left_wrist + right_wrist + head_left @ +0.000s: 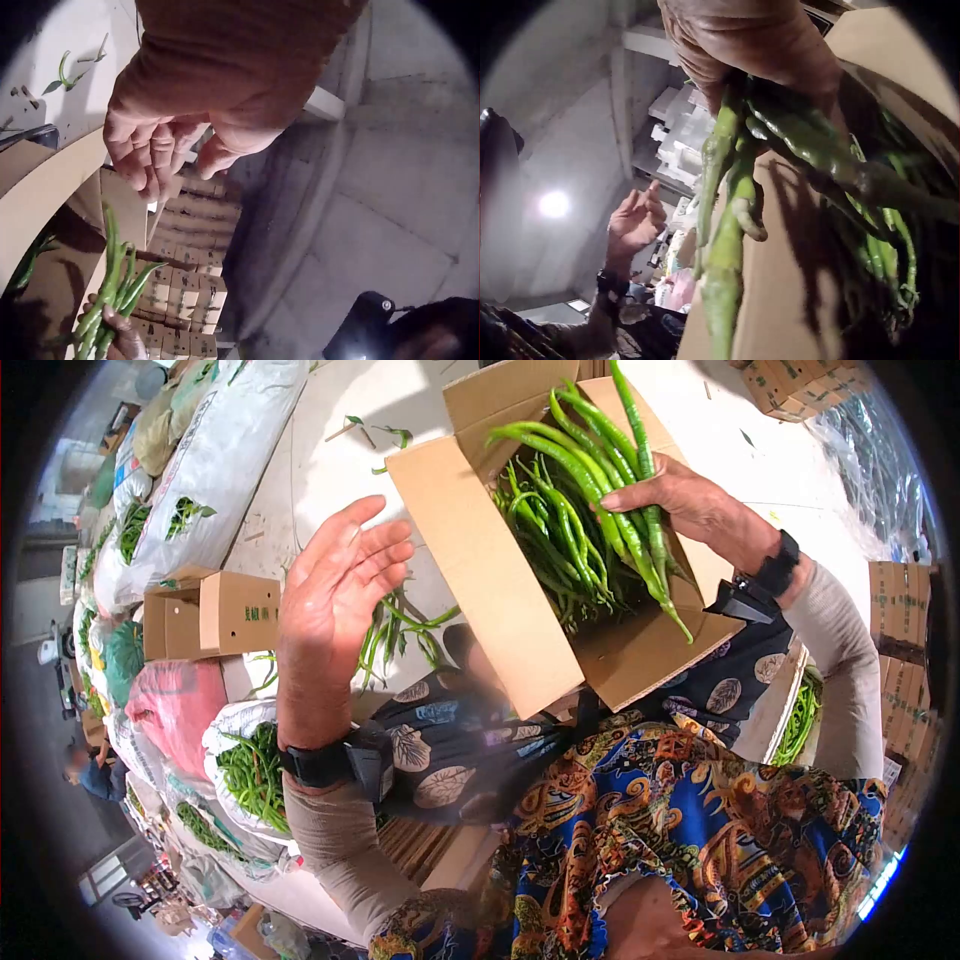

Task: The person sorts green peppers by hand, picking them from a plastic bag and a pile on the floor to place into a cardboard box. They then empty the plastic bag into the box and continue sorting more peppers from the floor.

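In the head view the right hand [675,500] grips a bunch of long green chili peppers [610,470] over an open cardboard box [490,560], its thumb across them. More green chilies [560,540] lie inside the box. Up close in the right wrist view, the held peppers [731,202] hang from beneath the palm. The left hand [335,610] is raised left of the box with fingers spread, holding nothing. In the left wrist view that hand [169,127] has its fingers loosely bent, apart from the box flap [60,187].
Loose chilies [400,635] lie on the floor between the left hand and the box. A smaller open carton [235,615] and white sacks [215,480] stand at left, near a sack of chilies [255,770]. Stacked cartons [900,605] and clear plastic [865,470] are at right.
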The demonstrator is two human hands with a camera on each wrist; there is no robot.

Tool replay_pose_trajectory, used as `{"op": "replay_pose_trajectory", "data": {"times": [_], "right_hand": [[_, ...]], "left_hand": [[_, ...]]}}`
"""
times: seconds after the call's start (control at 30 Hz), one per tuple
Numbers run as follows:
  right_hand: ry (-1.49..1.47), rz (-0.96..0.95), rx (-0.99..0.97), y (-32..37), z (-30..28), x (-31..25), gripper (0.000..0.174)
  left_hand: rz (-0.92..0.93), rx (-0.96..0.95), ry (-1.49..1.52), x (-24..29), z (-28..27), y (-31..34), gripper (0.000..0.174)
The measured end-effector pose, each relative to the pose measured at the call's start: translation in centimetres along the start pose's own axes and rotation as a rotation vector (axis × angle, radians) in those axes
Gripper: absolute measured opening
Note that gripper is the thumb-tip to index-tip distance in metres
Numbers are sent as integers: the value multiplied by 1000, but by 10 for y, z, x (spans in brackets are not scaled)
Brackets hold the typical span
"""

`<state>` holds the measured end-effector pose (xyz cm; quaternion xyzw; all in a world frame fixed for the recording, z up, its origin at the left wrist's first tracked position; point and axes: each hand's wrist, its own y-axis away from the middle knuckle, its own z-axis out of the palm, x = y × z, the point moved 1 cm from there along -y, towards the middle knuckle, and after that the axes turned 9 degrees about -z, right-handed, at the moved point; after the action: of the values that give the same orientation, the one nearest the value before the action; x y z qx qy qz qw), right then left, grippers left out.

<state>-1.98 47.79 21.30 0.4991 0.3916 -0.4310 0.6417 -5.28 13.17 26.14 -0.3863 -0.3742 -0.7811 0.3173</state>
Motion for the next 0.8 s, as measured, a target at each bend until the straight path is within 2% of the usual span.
{"op": "replay_pose_trajectory", "data": {"times": [0.1,0.17,0.23,0.3,0.37,0.4,0.43,0.5,0.53,0.57,0.63,0.67,0.7,0.77,0.8], "right_hand": [[-6,-33,-41,-15,-6,13,40],[13,17,-77,-30,-16,32,39],[22,117,-86,-36,-19,49,46],[76,136,-77,-35,-24,62,51],[12,224,43,-26,-22,69,56],[58,220,78,-36,-31,93,66],[53,227,77,-32,-46,112,66],[180,43,22,-27,-53,121,72],[817,226,140,-28,-41,107,74],[821,230,139,-18,-35,102,74],[1446,-350,-8,-1,-19,91,73],[1622,-491,-190,0,-16,84,73],[1623,-491,-197,0,-13,81,73],[1919,-249,-408,-1,-5,81,66],[1727,43,-436,-4,-6,77,63]], "left_hand": [[-2,43,-21,5,-13,2,43],[-6,93,-39,8,-31,2,44],[-7,107,-69,12,-43,7,43],[-27,224,-99,9,-59,11,41],[-51,270,-116,-4,-78,16,42],[-57,316,-107,-12,-83,22,42],[-65,360,-99,-22,-91,27,43],[-116,324,-37,-68,-155,32,44],[-119,330,4,-94,-177,38,43],[-121,335,47,-113,-190,45,43],[-194,407,-51,-142,-181,57,39],[-269,479,-154,-157,-178,65,36],[-270,483,-149,-182,-186,72,36],[145,244,-831,-236,-205,85,29],[-67,339,-463,-257,-208,92,26]]}}
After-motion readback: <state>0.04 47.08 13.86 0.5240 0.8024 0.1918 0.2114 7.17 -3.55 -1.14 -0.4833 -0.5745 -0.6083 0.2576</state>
